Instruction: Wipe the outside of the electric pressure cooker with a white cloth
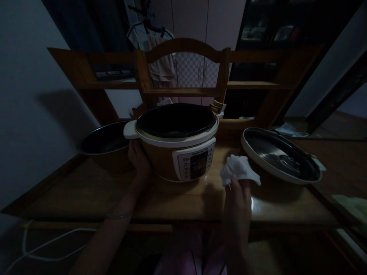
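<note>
A white and golden-brown electric pressure cooker [160, 156] stands lidless on the wooden desk, its dark mouth facing up and its control panel turned to the front right. My left hand [139, 158] is at its left side, under the white side handle [131, 130]; the fingers are partly hidden behind the body. In my right hand [237, 196] is a crumpled white cloth [239, 170], pinched between thumb and fingers above the desk, right of the cooker. The dark inner pot [106, 139] rests at the left, and the round lid [281, 156] lies underside up at the right.
A wooden shelf frame [183, 91] rises along the back of the desk [177, 202]. White walls close in on the left. A white cable [57, 244] hangs below the desk at lower left. Clothes on hangers [160, 57] are behind the shelf.
</note>
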